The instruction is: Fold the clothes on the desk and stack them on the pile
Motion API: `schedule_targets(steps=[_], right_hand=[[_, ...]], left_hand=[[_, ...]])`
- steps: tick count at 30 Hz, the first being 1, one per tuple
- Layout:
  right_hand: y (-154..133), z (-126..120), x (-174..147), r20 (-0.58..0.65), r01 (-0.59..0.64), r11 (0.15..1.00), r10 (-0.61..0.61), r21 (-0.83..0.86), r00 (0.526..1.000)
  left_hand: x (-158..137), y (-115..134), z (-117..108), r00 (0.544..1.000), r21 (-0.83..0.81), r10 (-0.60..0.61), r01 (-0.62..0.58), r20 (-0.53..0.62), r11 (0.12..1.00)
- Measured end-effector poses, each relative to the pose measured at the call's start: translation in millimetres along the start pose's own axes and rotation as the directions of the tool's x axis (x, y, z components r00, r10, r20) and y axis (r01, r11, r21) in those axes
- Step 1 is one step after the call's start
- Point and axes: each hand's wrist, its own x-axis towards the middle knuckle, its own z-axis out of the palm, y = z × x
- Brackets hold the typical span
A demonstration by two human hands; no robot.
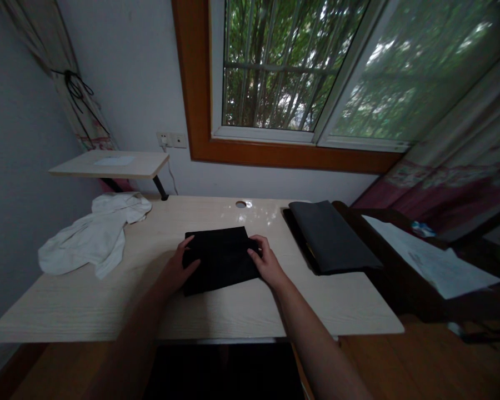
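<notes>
A flat, black, roughly rectangular piece that looks like folded cloth (220, 261) lies over the middle of the desk. My left hand (179, 268) grips its left edge, thumb on top. At the opposite edge, my right hand (265, 260) pinches the upper right corner between thumb and fingers. The undersides of the fingers are hidden beneath the black cloth. It is too dark to make out seams or details on it.
Crumpled white cloth (95, 230) lies at the desk's left. A dark grey folder-like stack (333, 236) sits to the right. A raised shelf (145, 165) stands at the back left, and a round cable hole (241, 204) pierces the desk (216, 322). Paper (433, 258) lies on a dark surface beyond.
</notes>
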Motion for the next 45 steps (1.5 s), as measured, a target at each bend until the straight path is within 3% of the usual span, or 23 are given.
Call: schedule_targets(steps=[5, 13, 19, 24, 34, 40, 45], right_hand=[[1, -1, 1, -0.031, 0.019, 0.999, -0.020, -0.046, 0.999], [-6, -2, 1, 0.008, 0.012, 0.997, -0.011, -0.075, 1.000], [-18, -5, -8, 0.047, 0.021, 0.990, -0.015, -0.141, 0.999], [-17, -2, -9, -0.051, 0.045, 0.992, -0.051, -0.114, 0.997], [-12, 2, -1, -0.045, -0.050, 0.978, 0.042, -0.202, 0.998], [-19, -7, -11, -0.019, -0.036, 0.998, 0.035, -0.049, 0.999], [-22, -3, -7, -0.185, -0.014, 0.988, 0.043, 0.152, 0.982]], left_hand=[[-2, 8, -4, 0.989, 0.011, 0.073, -0.075, 0.131, 0.997], [-4, 3, -5, 0.982, 0.033, 0.090, -0.097, 0.168, 0.995], [-12, -1, -2, 0.985, 0.060, 0.112, -0.120, 0.132, 0.991], [-12, 2, -2, 0.989, 0.013, 0.096, -0.098, 0.111, 0.995], [-1, 1, 2, 1.000, -0.043, 0.011, -0.011, 0.010, 0.999], [-5, 19, -9, 0.995, -0.144, 0.022, -0.007, 0.099, 0.990], [-2, 37, -14, 0.999, -0.205, -0.012, 0.017, 0.030, 0.979]])
